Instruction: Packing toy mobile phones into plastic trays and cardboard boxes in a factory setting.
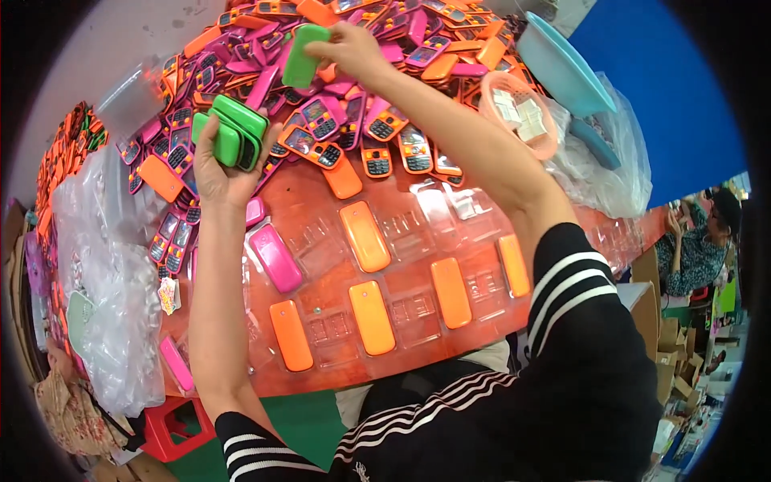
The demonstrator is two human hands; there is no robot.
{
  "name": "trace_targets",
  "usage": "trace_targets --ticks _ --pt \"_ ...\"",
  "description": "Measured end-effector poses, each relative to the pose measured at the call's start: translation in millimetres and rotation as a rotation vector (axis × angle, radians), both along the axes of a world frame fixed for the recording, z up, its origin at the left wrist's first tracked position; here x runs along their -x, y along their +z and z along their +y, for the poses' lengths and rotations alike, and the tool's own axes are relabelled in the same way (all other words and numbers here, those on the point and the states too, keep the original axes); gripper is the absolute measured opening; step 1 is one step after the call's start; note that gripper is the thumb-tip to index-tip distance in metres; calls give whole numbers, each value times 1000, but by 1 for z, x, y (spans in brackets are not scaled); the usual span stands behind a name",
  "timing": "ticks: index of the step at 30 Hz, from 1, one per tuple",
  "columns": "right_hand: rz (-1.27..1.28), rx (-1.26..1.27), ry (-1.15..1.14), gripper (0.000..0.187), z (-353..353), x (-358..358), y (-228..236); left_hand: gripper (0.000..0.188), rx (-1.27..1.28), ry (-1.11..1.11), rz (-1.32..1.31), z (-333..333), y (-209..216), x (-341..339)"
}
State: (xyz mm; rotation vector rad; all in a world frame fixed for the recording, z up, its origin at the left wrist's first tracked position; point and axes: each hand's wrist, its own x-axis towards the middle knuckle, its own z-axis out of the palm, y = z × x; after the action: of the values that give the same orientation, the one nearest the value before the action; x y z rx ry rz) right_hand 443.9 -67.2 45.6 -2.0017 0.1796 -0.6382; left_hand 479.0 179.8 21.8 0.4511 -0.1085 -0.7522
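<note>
My left hand [222, 181] is closed around a stack of several green toy phones [238, 120], held up over the left part of the pile. Farther away and to the right, my right hand [357, 55] pinches one green toy phone [302, 63] by its edge, above the heap of orange and magenta toy phones [321, 116]. Nearer to me, clear plastic blister trays [416, 315] lie on the red tabletop [285, 197]. Orange toy phones [371, 317] and a magenta toy phone [275, 257] sit face down in some of their hollows.
At the far right stand a pink basket [486, 88] holding small white packs and a light-blue basin [566, 68]. Clear plastic bags [112, 321] lie at the left, above a red stool [178, 430]. Another person [695, 249] sits at far right near cardboard boxes.
</note>
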Motion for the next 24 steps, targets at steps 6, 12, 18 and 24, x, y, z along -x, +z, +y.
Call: trace_targets --ticks 6,12,18,24 --pt "23 -443 146 53 4 132 17 41 -122 -167 -115 -42 2 82" --pt "18 -720 -30 29 -20 256 10 44 -58 -467 -64 -82 2 166" --pt "295 -354 -204 30 -26 379 23 45 -93 -596 -70 -114 1 219" --pt "213 -703 -418 37 2 461 7 42 -77 -639 -75 -113 0 258"
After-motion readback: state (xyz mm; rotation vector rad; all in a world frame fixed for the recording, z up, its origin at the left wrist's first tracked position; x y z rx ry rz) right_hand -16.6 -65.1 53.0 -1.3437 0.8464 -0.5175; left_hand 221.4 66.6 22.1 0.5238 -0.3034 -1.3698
